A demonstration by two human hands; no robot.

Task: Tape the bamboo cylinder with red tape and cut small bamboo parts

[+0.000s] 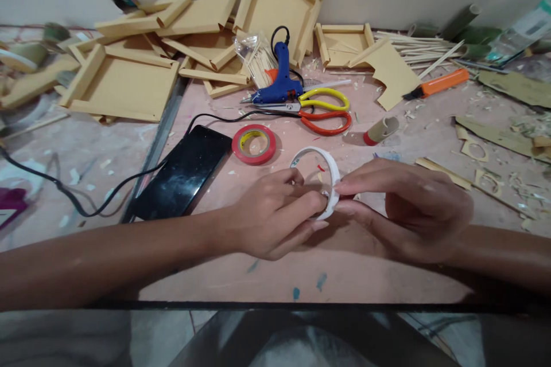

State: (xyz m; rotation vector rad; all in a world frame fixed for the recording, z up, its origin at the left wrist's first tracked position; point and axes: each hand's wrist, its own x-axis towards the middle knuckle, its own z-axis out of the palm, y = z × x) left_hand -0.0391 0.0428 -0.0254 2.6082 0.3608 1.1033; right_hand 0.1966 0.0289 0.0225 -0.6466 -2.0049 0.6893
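Note:
My left hand [279, 212] grips the near side of a roll of white tape [335, 175], its fingers curled through the ring. From the right, the thumb and forefinger of my right hand [408, 203] pinch the outer edge of the same roll. The ring is held on edge, tilted, above the pink tabletop [275, 278]. Just beyond my left hand a roll of red tape [270, 152] lies flat. A small tube with a red end [383, 130] stands tilted behind my right hand.
A black phone [185, 169] lies left of the red tape, near a black cable [107, 198]. Farther back are scissors [327, 116], a blue glue gun [282, 77] and an orange cutter [443, 83]. Cardboard trays [124, 83] are piled behind, with thin sticks [417, 51] at right.

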